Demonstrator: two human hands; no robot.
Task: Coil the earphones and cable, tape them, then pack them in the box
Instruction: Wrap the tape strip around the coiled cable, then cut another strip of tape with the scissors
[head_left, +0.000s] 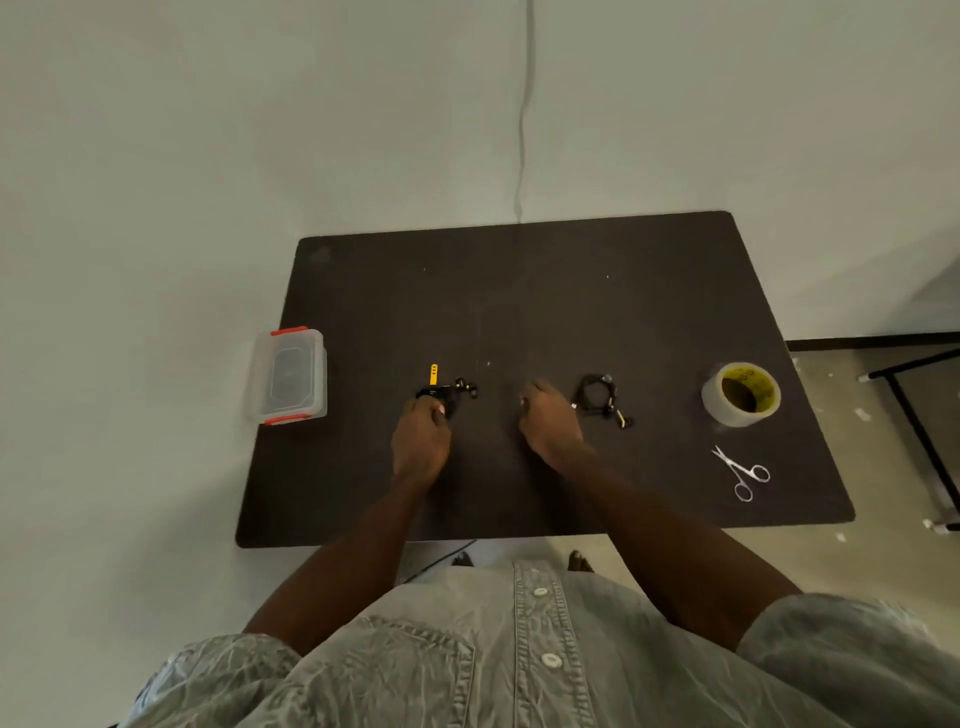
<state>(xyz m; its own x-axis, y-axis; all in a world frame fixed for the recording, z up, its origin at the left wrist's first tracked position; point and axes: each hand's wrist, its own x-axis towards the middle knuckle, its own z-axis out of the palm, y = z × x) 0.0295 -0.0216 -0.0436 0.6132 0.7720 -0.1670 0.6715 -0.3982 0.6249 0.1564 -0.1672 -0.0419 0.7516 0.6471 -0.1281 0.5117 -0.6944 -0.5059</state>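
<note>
On the dark table (519, 291) lie two black coiled bundles. My left hand (420, 441) pinches the near edge of the left bundle (451, 391), a black cable with a yellow strap sticking up from it. The other bundle (598, 397), black earphones with a yellow-tipped end, lies just right of my right hand (549, 423). That hand rests on the table with loosely curled fingers and holds nothing that I can see. A clear plastic box (289, 375) with red clips and its lid on stands at the table's left edge.
A roll of clear tape (741, 394) with a yellow core label stands at the right side of the table. Small silver scissors (742, 473) lie in front of it. A black metal frame (914, 415) stands on the floor to the right.
</note>
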